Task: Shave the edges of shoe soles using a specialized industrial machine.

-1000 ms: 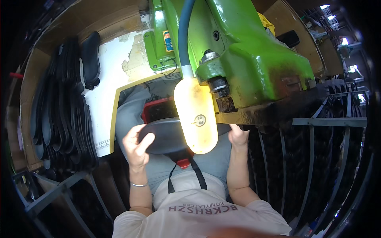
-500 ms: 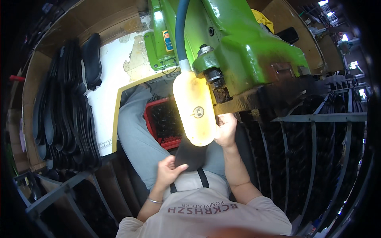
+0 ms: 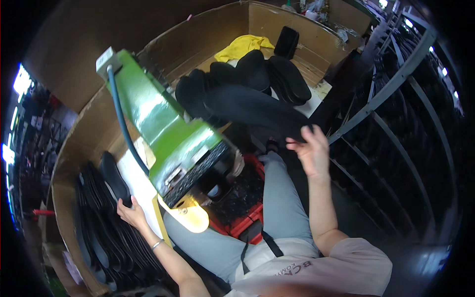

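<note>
Two bare hands work on either side of the green machine [image 3: 166,131]. To its right, the right hand [image 3: 309,148] is raised with the fingers spread, the fingertips pinching the near end of a long black sole [image 3: 252,110] that stretches away up and left, blurred. Beyond that sole, further from the machine's head, a heap of black soles [image 3: 269,74] lies on a white sheet inside a cardboard box wall [image 3: 297,29], with a yellow cloth [image 3: 242,45] at the back.

To the left of the machine, the left hand [image 3: 129,214] reaches down to a row of black soles [image 3: 101,218] stood on edge — its fingers touch the top of the nearest one, but whether they have closed on it cannot be told. A blue hose [image 3: 121,119] runs along the machine's left side. Below its head hangs a yellow lamp shade [image 3: 190,218], and under that — on the person's lap — sits a red crate [image 3: 242,218].
</note>
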Demonstrator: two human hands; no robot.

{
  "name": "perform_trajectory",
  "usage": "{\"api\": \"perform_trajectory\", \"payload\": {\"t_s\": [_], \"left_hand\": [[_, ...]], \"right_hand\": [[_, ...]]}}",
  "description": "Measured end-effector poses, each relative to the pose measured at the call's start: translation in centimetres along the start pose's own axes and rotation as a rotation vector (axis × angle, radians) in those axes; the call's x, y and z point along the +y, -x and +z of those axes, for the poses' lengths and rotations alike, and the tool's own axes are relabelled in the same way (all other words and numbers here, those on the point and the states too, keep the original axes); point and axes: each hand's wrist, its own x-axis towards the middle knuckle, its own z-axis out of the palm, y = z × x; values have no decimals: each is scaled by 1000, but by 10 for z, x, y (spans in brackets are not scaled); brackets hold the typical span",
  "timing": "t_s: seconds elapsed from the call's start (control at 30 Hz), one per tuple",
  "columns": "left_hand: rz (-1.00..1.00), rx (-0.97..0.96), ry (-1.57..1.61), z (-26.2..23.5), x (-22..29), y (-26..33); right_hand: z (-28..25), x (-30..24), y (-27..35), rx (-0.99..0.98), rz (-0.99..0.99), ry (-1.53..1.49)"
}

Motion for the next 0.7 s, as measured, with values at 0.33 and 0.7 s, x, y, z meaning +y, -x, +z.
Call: {"api": "perform_trajectory", "payload": {"t_s": [0.33, 0.7], "left_hand": [[-304, -32, -6, 29, 15, -13], [75, -306, 989, -164, 64, 122]], "right_hand": [[79, 96, -90, -108, 417, -733], [-3, 149, 43, -508, 1052, -73]]}}
